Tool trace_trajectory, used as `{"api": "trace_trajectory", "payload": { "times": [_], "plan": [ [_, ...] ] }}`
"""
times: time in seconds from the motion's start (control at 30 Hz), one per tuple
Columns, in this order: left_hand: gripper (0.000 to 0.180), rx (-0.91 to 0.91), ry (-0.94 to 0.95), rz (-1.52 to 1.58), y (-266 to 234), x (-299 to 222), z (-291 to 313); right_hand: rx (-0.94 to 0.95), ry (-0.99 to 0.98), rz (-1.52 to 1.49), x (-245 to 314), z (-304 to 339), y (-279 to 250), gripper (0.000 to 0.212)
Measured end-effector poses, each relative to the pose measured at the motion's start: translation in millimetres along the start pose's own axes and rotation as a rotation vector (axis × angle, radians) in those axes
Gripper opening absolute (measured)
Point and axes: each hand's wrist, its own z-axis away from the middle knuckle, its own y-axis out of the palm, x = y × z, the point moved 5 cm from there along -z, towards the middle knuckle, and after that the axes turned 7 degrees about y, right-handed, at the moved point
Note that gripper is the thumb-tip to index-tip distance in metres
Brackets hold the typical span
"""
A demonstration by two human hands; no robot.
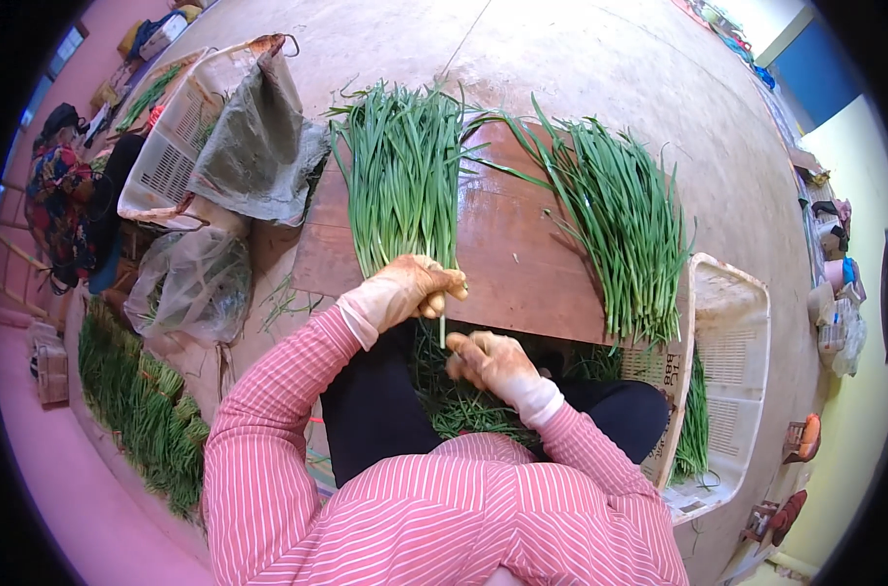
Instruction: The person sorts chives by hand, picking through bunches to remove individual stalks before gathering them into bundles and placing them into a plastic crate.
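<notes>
A thick bunch of green chives lies on the brown board, leaves pointing away from me and pale stems toward me. My left hand, in a stained pale glove, is closed at the stem ends. From its fingers one pale chive stalk sticks down past the board's near edge. Just below and to the right, my right hand, gloved too, has its fingers curled in close to that stalk's tip. Whether anything is pinched in them is hidden. Another pile of chives rests on the board's right side.
The brown board spans in front of my knees. On the right stands a white plastic crate with chives inside. To the left are a tilted crate, a clear plastic bag and bundled chives. Another person sits far left.
</notes>
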Motion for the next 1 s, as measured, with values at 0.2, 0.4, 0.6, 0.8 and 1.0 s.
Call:
{"api": "trace_trajectory", "payload": {
  "times": [0.2,0.4,0.6,0.8,1.0],
  "plan": [
    [0.03,-0.107,0.153,-0.101,6.4,-3.7,7.9,-0.164,-0.427,0.228,10.1,-1.8,24.8,0.028],
    [0.029,-0.376,0.431,-0.302,-18.7,-84.7,42.7,-0.336,-0.525,0.596,-22.3,11.6,21.9,0.03],
    [0.027,-0.425,0.362,-0.419,-57.7,-87.8,-21.2,-0.463,-0.497,0.517,-40.8,10.0,-13.0,0.028],
    [0.022,-0.528,0.218,-0.455,-71.1,-65.8,-69.2,-0.535,-0.433,0.508,-39.8,1.6,-43.2,0.026],
    [0.089,-0.683,0.201,-0.961,-82.9,-67.7,-70.9,-0.571,-0.438,0.485,-11.4,-33.2,-60.8,0.017]
  ]
}}
